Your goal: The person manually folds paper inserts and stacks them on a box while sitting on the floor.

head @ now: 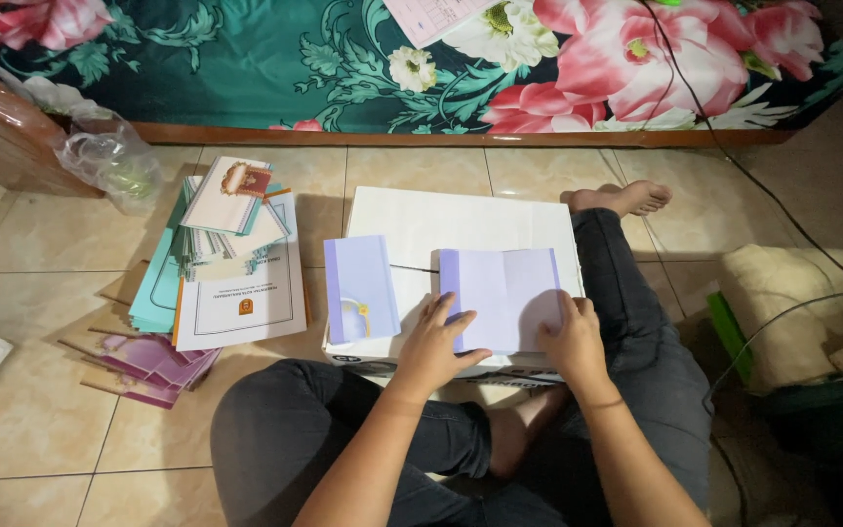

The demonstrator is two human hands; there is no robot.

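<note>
On the white box (461, 220), left hand (433, 342) and right hand (573, 337) press flat, grips spread, on lilac paper (504, 293).

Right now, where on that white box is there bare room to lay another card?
Bare room: the white box top's back strip, beyond the folded lilac card and open lilac sheet. The front is crowded: left hand and right hand press the sheet.

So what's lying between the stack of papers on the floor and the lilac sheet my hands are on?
In the head view, a smaller lilac card lies between the stack of papers and the lilac sheet, on the white box.
</note>
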